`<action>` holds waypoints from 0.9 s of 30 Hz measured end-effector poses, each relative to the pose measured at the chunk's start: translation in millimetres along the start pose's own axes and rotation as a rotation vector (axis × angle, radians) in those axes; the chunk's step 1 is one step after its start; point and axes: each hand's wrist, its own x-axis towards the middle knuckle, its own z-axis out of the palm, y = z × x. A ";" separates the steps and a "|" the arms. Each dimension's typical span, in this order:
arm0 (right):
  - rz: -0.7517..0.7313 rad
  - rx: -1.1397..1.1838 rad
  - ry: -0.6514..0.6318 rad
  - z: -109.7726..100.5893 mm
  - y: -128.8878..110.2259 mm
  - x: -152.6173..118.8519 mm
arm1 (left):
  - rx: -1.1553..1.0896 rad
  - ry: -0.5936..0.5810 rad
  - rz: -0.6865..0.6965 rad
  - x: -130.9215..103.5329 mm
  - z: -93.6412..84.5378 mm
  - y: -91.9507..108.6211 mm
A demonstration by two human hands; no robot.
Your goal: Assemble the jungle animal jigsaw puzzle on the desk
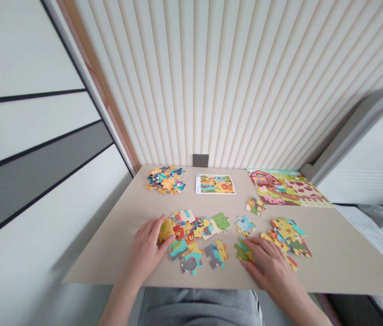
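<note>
My left hand (pixel 147 242) is at the left edge of a loose heap of jigsaw pieces (pixel 191 228). Its thumb and fingers close on a yellow puzzle piece (pixel 166 230). To the right, my right hand (pixel 269 259) has its thumb and fingertips on a green and yellow puzzle piece (pixel 242 251), which lies by the table's near side. Between the hands rests a grey and yellow piece (pixel 216 253). A joined cluster of pieces (pixel 286 233) lies just beyond my right hand, partly covered by it. Single pieces, one light blue (pixel 244 225), lie farther back.
A picture card (pixel 215 184) lies at the back of the beige table (pixel 116 244). A pile of other jigsaw pieces (pixel 166 180) is at back left. A finished farm puzzle (pixel 288 186) occupies the back right. A ribbed wall with a socket (pixel 200 160) rises behind.
</note>
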 end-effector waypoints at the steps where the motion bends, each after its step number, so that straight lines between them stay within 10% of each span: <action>1: -0.002 0.005 -0.001 -0.3 -0.5 0.3 | -0.004 -0.003 0.001 -0.4 0.2 -0.5; 16: 0.223 -0.298 0.100 -17.7 74.5 15.6 | -0.069 -0.046 0.024 -2.0 -0.2 -0.1; 27: -0.149 0.151 -0.091 -3.4 -58.3 95.1 | -0.069 -0.062 0.041 -1.0 2.4 -2.2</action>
